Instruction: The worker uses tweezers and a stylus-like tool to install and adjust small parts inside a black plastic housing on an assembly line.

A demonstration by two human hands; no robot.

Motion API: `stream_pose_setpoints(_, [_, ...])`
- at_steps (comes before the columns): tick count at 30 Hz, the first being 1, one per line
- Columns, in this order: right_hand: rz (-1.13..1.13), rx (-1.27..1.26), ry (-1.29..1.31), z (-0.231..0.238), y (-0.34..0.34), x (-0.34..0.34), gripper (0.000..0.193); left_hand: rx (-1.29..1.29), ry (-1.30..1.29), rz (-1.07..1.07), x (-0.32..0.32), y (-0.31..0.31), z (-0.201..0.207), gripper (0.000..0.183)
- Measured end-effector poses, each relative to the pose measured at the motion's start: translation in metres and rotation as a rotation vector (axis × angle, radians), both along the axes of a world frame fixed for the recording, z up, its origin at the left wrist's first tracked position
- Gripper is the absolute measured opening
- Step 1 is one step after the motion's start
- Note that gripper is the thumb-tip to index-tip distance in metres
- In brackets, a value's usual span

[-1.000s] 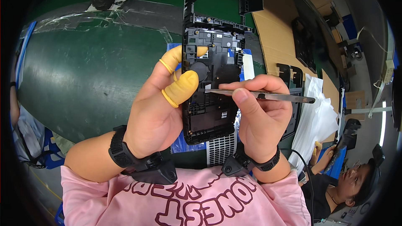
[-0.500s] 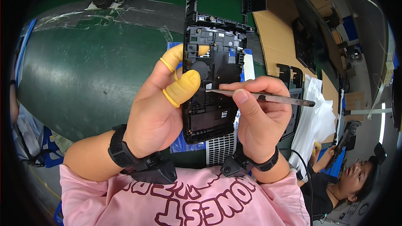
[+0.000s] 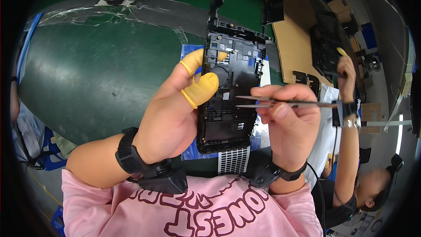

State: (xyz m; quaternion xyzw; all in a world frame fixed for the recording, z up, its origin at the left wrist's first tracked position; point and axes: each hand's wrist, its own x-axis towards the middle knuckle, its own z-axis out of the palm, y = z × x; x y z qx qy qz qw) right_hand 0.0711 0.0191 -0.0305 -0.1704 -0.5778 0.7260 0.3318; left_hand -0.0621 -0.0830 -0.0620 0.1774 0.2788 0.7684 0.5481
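I am gripping the black plastic frame (image 3: 230,92) at centre frame with my left hand (image 3: 173,120), yellow-capped thumb pressing its face. My right hand (image 3: 289,125), just right of it, is pinching closed tweezers (image 3: 280,102) pointing at the frame.

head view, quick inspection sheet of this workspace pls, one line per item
surface: dark green mat with clear tape strips along its far edge
job's things: black plastic frame held upright; metal tweezers with tips pointing at its middle
clutter: blue sheet and white grille piece under the frame; cardboard to the right
grippers: left hand, with yellow finger cots on thumb and forefinger, grips the frame's left edge; right hand pinches the tweezers
cables: thin black lead from the right wristband
surroundings: a co-worker's hand lifts another black part at right
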Motion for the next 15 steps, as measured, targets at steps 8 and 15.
stream_pose_setpoints(8, [-0.080, 0.055, 0.051, -0.013, -0.003, -0.001, 0.017, -0.005, 0.035, 0.038, 0.000, 0.000, 0.001, 0.041])
stream_pose_setpoints(15, [-0.088, 0.031, 0.099, -0.020, -0.008, -0.009, 0.020, 0.024, 0.053, 0.021, 0.000, -0.002, -0.001, 0.041])
